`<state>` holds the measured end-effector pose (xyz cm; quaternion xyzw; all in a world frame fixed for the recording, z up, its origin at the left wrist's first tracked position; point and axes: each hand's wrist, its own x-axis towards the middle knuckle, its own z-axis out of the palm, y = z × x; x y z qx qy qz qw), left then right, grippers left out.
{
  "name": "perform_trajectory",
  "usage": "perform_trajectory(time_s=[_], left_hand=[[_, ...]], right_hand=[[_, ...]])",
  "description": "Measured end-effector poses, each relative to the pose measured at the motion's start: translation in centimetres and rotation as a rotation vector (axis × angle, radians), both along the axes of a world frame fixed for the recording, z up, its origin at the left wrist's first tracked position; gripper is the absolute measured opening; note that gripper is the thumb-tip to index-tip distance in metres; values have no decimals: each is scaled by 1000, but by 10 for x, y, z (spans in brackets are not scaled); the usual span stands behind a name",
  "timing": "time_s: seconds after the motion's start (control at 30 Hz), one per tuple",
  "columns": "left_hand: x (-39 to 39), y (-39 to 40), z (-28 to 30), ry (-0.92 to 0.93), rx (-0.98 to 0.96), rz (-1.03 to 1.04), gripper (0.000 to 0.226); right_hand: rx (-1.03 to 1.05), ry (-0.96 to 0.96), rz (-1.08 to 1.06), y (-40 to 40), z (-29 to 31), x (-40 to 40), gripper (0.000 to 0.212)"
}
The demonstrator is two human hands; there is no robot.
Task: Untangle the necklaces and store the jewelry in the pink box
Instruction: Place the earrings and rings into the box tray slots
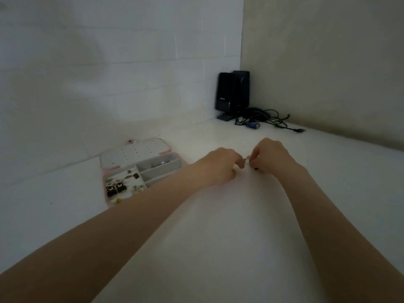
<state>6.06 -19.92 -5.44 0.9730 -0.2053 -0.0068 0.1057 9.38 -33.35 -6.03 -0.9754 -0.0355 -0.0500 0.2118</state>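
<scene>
Silvery small jewelry piece (247, 161) pinched between left hand (220, 166) and right hand (270, 157); pink box (140, 171) open near the white counter's (218, 237) left edge, tiled wall behind.

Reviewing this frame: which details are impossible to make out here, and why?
Head view only:
- Small jewelry piece pinched between left hand and right hand: too small and dim to tell its type or any tangle; fingers cover most of it.
- Pink box: its near right part is hidden behind the left forearm.
- Small items in the box's compartments: too tiny and blurred to identify.
- Speakers in the corner: label unreadable.
</scene>
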Motion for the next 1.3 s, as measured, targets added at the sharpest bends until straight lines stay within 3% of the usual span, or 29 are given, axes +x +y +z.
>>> perform_trajectory(time_s=[0.2,0.37,0.43,0.6,0.73,0.9,1.0,1.1,1.3], left_hand=[[-1,-2,-5,-55,-169,54,33],[-6,7,-1,-52,-539,182,22],[-13,16,2,-24,-679,221,16],[-35,59,15,-24,-726,203,10],[-51,94,28,-133,-576,220,9],[-67,132,40,-257,-490,346,12],[-76,154,39,-221,-494,416,14],[-86,177,34,-58,-692,456,9],[-97,212,26,295,-1352,512,10]], right_hand=[[141,30,96,5,3,-1,15],[687,111,173,12,14,-13,9],[816,167,232,16,17,-18,7],[1068,380,417,35,22,-32,16],[1088,471,525,61,30,-36,13],[977,426,663,107,41,-41,9],[901,413,711,134,40,-45,5],[864,451,730,156,38,-46,6],[837,354,791,186,32,-47,9]])
